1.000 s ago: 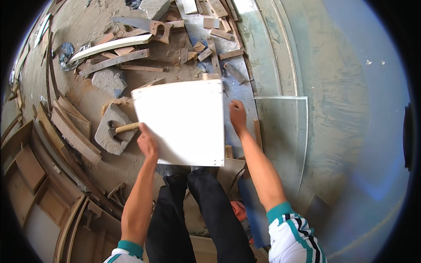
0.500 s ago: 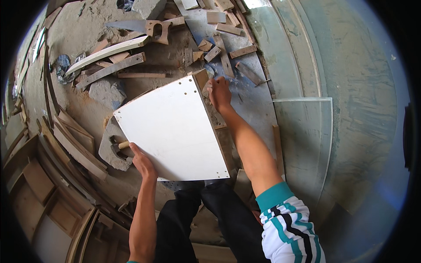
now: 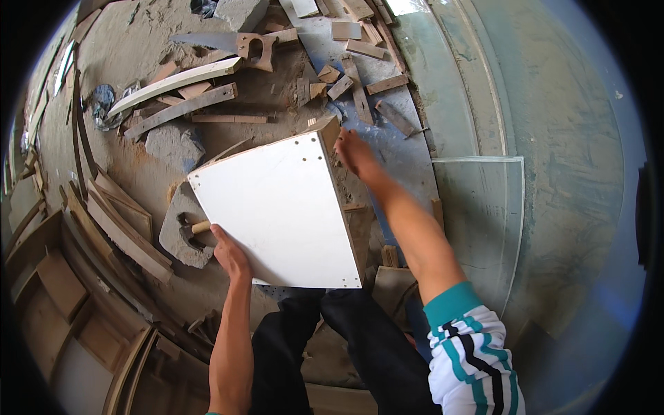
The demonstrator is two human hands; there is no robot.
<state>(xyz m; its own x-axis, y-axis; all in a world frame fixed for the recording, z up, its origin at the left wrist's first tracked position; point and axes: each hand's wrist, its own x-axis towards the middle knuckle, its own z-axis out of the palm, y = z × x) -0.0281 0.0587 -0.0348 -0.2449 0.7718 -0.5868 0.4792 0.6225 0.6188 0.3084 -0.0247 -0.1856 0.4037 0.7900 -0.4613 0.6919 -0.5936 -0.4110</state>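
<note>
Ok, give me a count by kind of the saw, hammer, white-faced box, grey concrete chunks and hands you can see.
Saw: 1
Hammer: 1
White-faced box: 1
Grey concrete chunks: 3
Hands: 2
Total: 8

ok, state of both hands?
Left hand: holding white panel by its edge; grip on hammer unclear.
Right hand: curled closed beside panel's corner; cannot tell if holding anything.
</note>
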